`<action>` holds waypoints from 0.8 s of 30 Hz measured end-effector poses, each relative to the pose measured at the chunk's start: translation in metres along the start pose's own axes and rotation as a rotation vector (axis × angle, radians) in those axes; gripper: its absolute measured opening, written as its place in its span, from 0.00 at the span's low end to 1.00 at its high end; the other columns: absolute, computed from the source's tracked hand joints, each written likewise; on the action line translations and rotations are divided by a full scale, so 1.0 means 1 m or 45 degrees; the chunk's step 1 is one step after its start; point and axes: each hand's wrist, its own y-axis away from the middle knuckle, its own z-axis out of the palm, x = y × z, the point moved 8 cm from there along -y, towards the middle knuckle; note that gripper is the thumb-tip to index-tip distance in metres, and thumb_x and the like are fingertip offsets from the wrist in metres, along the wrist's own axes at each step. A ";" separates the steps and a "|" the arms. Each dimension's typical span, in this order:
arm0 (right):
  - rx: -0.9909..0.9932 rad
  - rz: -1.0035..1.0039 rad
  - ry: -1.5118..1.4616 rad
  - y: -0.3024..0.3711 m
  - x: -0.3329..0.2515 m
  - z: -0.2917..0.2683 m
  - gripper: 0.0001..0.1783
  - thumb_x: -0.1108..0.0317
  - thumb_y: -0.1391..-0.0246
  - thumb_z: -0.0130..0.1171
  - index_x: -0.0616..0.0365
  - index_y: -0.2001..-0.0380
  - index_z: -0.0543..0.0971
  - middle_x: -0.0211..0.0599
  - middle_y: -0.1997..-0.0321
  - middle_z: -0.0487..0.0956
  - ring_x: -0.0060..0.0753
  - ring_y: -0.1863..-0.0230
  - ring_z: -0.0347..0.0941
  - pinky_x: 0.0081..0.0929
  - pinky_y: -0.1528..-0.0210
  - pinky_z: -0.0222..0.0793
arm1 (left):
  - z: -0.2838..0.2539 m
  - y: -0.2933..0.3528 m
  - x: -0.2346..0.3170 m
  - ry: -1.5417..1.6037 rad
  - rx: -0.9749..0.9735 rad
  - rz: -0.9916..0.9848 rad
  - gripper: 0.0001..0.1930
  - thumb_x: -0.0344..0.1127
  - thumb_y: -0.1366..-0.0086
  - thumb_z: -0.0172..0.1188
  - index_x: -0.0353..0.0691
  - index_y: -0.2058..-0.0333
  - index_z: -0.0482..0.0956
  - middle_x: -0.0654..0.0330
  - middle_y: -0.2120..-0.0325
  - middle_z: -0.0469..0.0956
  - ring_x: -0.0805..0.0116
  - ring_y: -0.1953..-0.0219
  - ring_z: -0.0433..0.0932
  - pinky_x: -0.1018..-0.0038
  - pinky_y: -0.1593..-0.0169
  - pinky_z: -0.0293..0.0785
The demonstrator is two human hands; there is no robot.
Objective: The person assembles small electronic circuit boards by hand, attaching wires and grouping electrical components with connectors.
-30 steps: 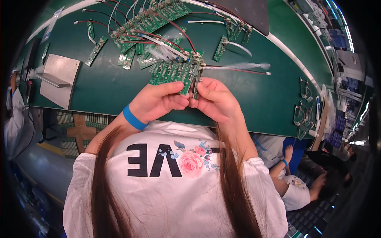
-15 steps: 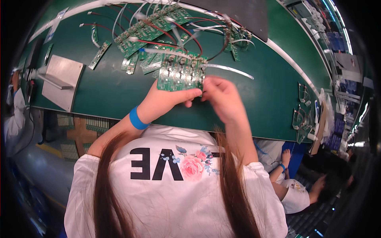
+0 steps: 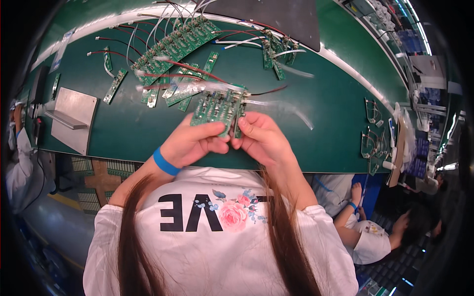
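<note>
My left hand [image 3: 197,140] is closed on the lower left of a green circuit board panel [image 3: 213,109], thumb on top. My right hand [image 3: 264,137] pinches a narrow circuit board strip [image 3: 239,118] at the panel's right edge. That strip stands at an angle to the panel; whether the two are still joined I cannot tell. Red, black and white wires trail from the boards, and a blurred white cable [image 3: 296,116] reaches out to the right. Behind the panel, several loose narrow boards [image 3: 185,91] lie on the green table [image 3: 163,133].
A long wired board panel [image 3: 173,43] lies at the back, with a cluster of wired strips [image 3: 274,54] to its right. At left stands a metal plate with a ledge [image 3: 74,118]. Wired boards [image 3: 373,143] sit near the right edge. A co-worker's arm [image 3: 348,212] shows at lower right.
Both hands and the panel have come lower and nearer my body. My right hand has turned at the panel's right edge, where the strip now tilts away. The wires have swung.
</note>
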 end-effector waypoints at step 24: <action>0.205 -0.263 0.961 0.003 -0.036 0.000 0.07 0.69 0.47 0.59 0.63 0.72 0.77 0.28 0.76 0.77 0.13 0.75 0.71 0.14 0.74 0.66 | 0.011 0.002 0.027 -0.510 0.074 0.194 0.18 0.31 0.44 0.63 0.34 0.54 0.74 0.60 0.63 0.77 0.77 0.65 0.75 0.80 0.63 0.73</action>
